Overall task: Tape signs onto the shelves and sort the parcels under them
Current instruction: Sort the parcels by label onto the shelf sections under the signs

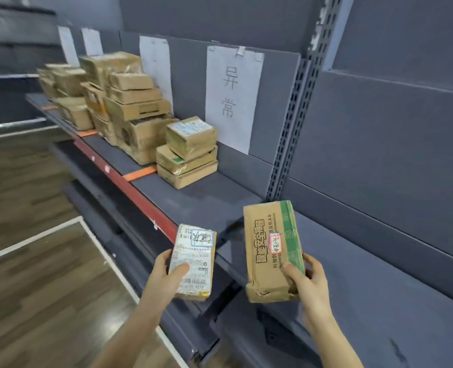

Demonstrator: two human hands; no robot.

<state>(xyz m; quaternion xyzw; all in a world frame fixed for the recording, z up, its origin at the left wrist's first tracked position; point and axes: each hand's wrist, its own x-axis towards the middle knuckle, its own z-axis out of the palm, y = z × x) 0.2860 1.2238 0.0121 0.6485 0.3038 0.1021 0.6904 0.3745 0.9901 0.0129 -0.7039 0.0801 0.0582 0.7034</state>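
Observation:
My left hand grips a small parcel with a white shipping label, thumb on its face. A larger brown parcel with a green stripe and a red-framed sticker is held by my right hand at its lower end. Both hang in front of the grey shelf. On the back panel a white paper sign with two handwritten characters is taped, with a stack of three parcels under it to its left. Further left are more signs and taller parcel stacks.
Orange strips cross the shelf between the groups, and a red strip runs along its front edge. A perforated upright splits the shelving bays. Lower shelves sit below my hands. Wood-look floor with a white line lies to the left.

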